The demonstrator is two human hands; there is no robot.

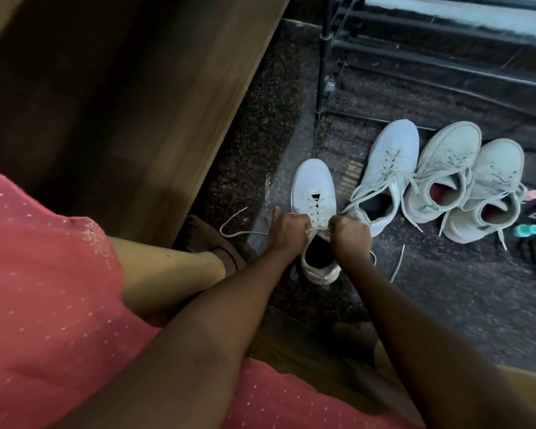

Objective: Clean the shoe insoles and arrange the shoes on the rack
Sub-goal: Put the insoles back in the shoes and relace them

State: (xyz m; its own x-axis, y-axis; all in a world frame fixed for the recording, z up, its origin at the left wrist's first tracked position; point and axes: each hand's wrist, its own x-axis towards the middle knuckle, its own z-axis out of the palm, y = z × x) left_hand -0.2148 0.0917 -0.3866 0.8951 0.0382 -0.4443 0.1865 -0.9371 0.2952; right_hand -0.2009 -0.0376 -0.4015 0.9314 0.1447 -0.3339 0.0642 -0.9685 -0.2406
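Observation:
A white sneaker (313,193) stands on the dark floor in front of me, toe pointing away. My left hand (287,232) and my right hand (348,232) each pinch its white shoelace (239,233) at the shoe's throat, one on either side. The lace ends trail out left and right on the floor. A second white sneaker (390,162) lies just to the right. Beyond it stands a pair of greyish-white high-top sneakers (446,168) with red linings, laces loose.
A black metal shoe rack (415,57) stands behind the shoes at the upper right. A wooden cabinet side (136,88) rises on the left. Small colourful items (529,230) lie at the right edge. My pink dress and legs fill the lower left.

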